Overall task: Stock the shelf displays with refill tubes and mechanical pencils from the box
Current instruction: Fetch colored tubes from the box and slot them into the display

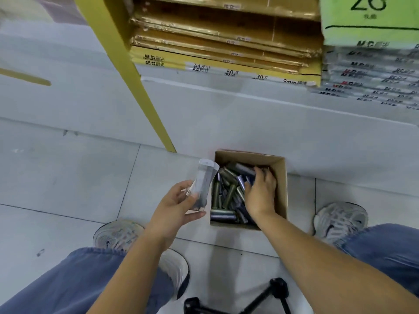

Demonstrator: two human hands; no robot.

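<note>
Reaching into the cardboard box [281, 191] on the floor [68, 177], my right hand [260, 193] digs among the refill tubes [226, 196], though I cannot tell whether its fingers clamp one. My left hand [174, 207] grips clear packs [204, 182] just left of the box. Judging by the heaped box, I reckon most of the stocking remains.

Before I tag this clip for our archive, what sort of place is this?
Probably a stationery shop or stockroom: branded packs of A4 paper goods stacked on a low shelf, a green pack marked 26 beside them, and an open cardboard box of small tubes on the tiled floor.
</note>
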